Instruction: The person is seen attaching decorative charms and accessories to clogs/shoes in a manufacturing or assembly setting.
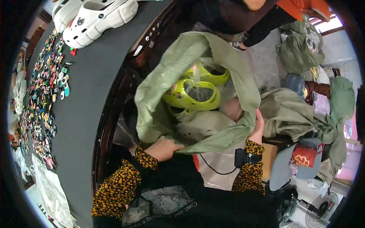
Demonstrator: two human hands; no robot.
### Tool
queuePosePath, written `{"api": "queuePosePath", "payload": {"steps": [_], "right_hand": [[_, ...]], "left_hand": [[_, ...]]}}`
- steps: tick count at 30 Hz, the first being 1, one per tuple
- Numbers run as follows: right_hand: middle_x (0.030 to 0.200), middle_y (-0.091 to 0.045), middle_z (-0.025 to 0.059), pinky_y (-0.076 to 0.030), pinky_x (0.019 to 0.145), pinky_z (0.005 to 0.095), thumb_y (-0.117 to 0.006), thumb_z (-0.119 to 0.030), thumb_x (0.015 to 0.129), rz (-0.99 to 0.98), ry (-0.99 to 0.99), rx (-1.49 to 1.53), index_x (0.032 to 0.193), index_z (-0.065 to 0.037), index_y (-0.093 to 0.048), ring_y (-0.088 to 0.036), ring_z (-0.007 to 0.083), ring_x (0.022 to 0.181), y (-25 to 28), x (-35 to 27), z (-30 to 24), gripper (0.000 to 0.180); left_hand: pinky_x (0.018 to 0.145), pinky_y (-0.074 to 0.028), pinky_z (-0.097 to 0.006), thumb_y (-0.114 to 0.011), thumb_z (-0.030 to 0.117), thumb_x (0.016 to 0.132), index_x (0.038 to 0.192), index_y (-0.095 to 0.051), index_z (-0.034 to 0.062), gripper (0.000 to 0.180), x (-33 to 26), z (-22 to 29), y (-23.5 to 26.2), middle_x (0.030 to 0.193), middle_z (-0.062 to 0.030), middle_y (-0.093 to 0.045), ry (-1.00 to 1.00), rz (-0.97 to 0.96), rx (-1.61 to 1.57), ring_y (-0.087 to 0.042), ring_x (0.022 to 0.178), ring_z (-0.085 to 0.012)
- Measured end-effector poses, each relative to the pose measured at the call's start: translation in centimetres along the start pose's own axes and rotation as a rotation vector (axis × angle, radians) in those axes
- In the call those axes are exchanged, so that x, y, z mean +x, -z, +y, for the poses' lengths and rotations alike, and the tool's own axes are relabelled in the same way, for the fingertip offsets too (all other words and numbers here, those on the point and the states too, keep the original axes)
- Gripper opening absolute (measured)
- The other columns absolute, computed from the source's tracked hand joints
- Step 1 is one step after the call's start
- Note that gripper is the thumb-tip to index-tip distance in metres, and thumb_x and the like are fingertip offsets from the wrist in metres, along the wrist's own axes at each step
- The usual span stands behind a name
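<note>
A big green woven sack (159, 64) stands with its mouth spread wide in front of me. At its near left rim, the fingers of my left hand (163, 149) are closed on the folded edge. My right hand (258, 129) grips the rim on the right side, its thumb side up against the fabric. Down inside lie lime-green clogs (194, 95) under clear plastic wrap, with whitish clogs (205, 123) in wrap below them. Part of the sack's contents is hidden by the near rim.
To the left is a dark table (81, 114) with a raised wooden edge, holding white clogs (99, 22), many small colourful shoe charms (45, 91) and a clear plastic bag (51, 190). Other sacks (300, 49), a grey chair (281, 171) and a fan (323, 209) stand right. A person (235, 19) is beyond.
</note>
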State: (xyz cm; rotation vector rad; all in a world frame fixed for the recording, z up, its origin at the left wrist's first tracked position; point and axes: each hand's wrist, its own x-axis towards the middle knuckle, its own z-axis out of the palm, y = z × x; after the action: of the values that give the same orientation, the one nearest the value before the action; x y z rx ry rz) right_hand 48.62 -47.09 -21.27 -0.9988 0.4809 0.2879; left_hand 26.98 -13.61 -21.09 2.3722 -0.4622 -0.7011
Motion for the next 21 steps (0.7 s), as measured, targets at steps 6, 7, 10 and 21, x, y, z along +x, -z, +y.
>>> {"api": "queuePosePath", "payload": {"steps": [6, 7, 10, 21], "right_hand": [[0.113, -0.062, 0.0083, -0.047, 0.089, 0.0383, -0.057, -0.026, 0.094, 0.081, 0.11, -0.188, 0.115, -0.003, -0.06, -0.06, 0.0232, 0.103, -1.4, -0.8, 0.0, 0.031], [0.113, -0.062, 0.0083, -0.047, 0.089, 0.0383, -0.057, -0.026, 0.094, 0.074, 0.107, -0.191, 0.115, -0.003, -0.06, -0.06, 0.0232, 0.103, -2.0, -1.2, 0.1, 0.031], [0.112, -0.063, 0.0082, -0.047, 0.088, 0.0358, -0.058, -0.023, 0.094, 0.078, 0.112, -0.286, 0.113, -0.003, -0.06, -0.06, 0.0229, 0.1, -3.6, -2.1, -0.1, 0.028], [0.1, -0.065, 0.0086, -0.05, 0.083, 0.0294, -0.057, 0.002, 0.092, -0.423, 1.01, -1.114, 0.112, -0.001, -0.061, -0.063, 0.0168, 0.09, -12.8, -5.7, 0.0, 0.02]], "left_hand": [[0.079, -0.05, -0.05, -0.057, 0.009, 0.076, 0.115, -0.067, 0.0161, 0.041, 0.5, 0.3, 0.3, 0.091, -0.0181, -0.066, 0.08, -0.071, -0.117, -0.064, 0.089, -0.0386], [0.079, -0.05, -0.05, -0.057, 0.009, 0.075, 0.113, -0.067, 0.0147, 0.039, 0.2, 0.4, 0.7, 0.091, -0.0188, -0.065, 0.108, -0.07, -0.129, -0.063, 0.089, -0.0392], [0.079, -0.05, -0.05, -0.058, 0.009, 0.074, 0.107, -0.068, 0.013, 0.035, -1.3, -0.1, 1.1, 0.091, -0.0181, -0.065, 0.144, 0.063, -0.197, -0.063, 0.09, -0.0394], [0.076, -0.051, -0.05, -0.055, 0.009, 0.074, 0.089, -0.065, 0.0057, 0.018, -4.4, 2.1, 2.5, 0.084, -0.0185, -0.064, 0.01, 0.175, -0.219, -0.063, 0.087, -0.0387]]}}
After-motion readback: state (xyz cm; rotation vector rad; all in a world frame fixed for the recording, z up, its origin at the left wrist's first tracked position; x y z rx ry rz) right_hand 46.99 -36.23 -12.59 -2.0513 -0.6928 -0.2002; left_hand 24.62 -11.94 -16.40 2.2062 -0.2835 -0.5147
